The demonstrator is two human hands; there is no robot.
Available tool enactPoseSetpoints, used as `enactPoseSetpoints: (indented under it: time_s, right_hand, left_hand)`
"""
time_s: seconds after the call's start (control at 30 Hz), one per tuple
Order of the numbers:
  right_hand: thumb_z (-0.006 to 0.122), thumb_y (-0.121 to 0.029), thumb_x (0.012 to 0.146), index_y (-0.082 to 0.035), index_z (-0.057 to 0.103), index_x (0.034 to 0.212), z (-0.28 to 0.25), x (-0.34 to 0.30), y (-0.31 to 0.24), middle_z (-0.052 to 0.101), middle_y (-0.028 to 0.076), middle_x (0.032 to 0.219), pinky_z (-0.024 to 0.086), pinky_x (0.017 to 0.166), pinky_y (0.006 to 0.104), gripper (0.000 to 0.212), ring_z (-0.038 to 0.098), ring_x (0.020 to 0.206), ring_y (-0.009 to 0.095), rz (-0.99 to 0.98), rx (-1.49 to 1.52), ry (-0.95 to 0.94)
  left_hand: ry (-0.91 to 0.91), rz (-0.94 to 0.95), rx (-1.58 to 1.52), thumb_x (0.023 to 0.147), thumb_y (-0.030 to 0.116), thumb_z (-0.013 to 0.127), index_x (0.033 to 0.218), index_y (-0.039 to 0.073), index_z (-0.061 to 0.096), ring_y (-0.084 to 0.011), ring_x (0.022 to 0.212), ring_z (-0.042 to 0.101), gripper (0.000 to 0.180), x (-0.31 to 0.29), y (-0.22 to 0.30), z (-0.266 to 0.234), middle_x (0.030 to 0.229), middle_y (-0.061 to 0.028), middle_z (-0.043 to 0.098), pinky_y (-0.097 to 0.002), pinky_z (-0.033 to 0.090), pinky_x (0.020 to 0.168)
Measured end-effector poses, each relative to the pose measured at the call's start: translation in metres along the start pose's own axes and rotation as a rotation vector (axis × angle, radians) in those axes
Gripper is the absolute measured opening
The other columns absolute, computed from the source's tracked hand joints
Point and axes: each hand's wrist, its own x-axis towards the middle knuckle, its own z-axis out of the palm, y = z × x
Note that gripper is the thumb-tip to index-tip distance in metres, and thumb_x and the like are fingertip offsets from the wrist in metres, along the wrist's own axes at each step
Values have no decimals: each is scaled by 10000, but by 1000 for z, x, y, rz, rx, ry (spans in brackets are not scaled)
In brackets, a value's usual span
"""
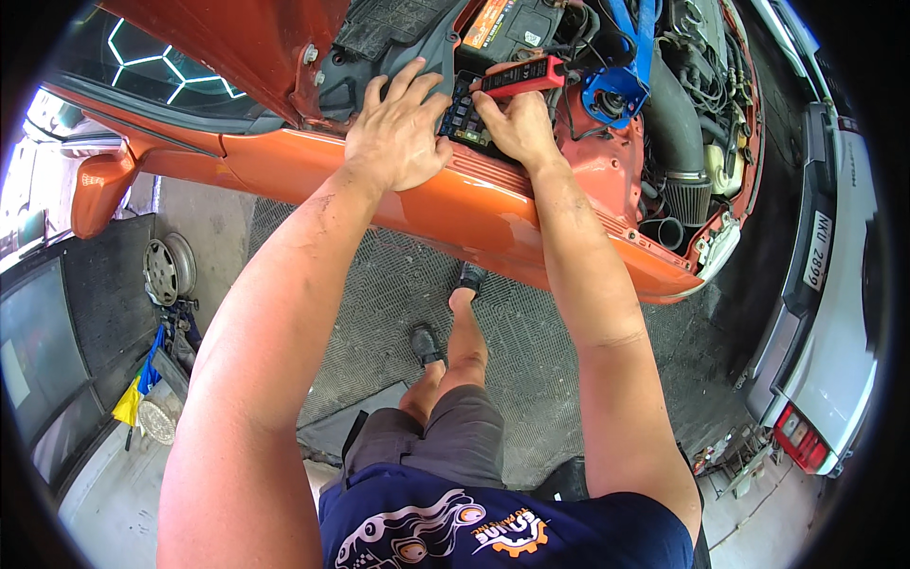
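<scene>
Far L of frame: orange door mirror (98, 194); below it, mid-L, a wheel (163, 272) nr a wall, w/ blue & yellow cloth (133, 398) under that. Upper L: orange panel (256, 47) w/ 2 bolts, angled over the orange fender (322, 169). Upper ctr: L hand (403, 133) palm down at the fender's inner edge, fingers spread apart, nothing clamped; fingertips reach twd the engine bay, just beside the black fuse box (463, 121). Fuse box sits btwn the two hands, lid off, small fuses/relays showing. Above it, top ctr, a battery (512, 36) w/ orange label. Just R of ctr, upper frame: R hand (519, 121) closed round a red tool (526, 76), thumb on its near side; tool lies slantwise, cable end pointing R, other end over the fuse box. Whether its tip touches a fuse: can't tell, hand's in the way. Further R, upper frame: blue strut mount (614, 98), then gray intake pipe (671, 123) running down to a cone filter (685, 201). Far R: silver vehicle (834, 351), red taillight (801, 438) lower R.
</scene>
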Motion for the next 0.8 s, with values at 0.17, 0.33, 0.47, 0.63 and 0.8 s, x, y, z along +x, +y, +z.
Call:
enactPoseSetpoints:
  time_s: [0.17, 0.33, 0.47, 0.63, 0.8]
  right_hand:
    - [760, -261, 907, -86, 730, 1126, 4, 1, 8, 787, 168, 989, 588, 865, 468, 282, 760, 971, 384, -67, 7, 42]
    - [751, -268, 909, -74, 728, 1107, 6, 1, 8, 783, 183, 987, 587, 864, 475, 277, 754, 979, 395, -43, 31, 79]
    - [727, -271, 907, -62, 717, 1089, 6, 4, 6, 770, 204, 962, 585, 855, 484, 277, 740, 976, 419, -143, -37, 43]
    - [705, -252, 894, -64, 712, 1076, 4, 5, 0, 763, 215, 962, 584, 844, 490, 262, 732, 981, 438, -128, -19, 51]
    - [745, -205, 904, -14, 707, 1147, 3, 4, -4, 771, 179, 1040, 582, 889, 446, 312, 753, 1006, 380, -88, -89, -16]
  left_hand:
    - [0, 4, -5, 943, 363, 635, 1457, 105, 620, -249, 1642, 199, 575, 1, -1, 1, 1664, -93, 435, -525, 184, 1319]
    - [-5, 3, -13, 937, 347, 652, 1451, 112, 620, -250, 1640, 204, 566, 1, 0, 0, 1657, -90, 442, -526, 187, 1317]
    - [4, 2, -10, 923, 331, 687, 1451, 127, 608, -255, 1639, 206, 571, 1, 0, 0, 1650, -84, 445, -526, 189, 1315]
    - [3, 8, -12, 934, 351, 661, 1451, 110, 617, -254, 1642, 199, 572, 2, -1, 1, 1664, -92, 435, -531, 188, 1316]
    - [-7, -3, -1, 922, 328, 697, 1455, 129, 601, -262, 1639, 209, 577, 0, -1, 1, 1653, -89, 442, -540, 194, 1310]
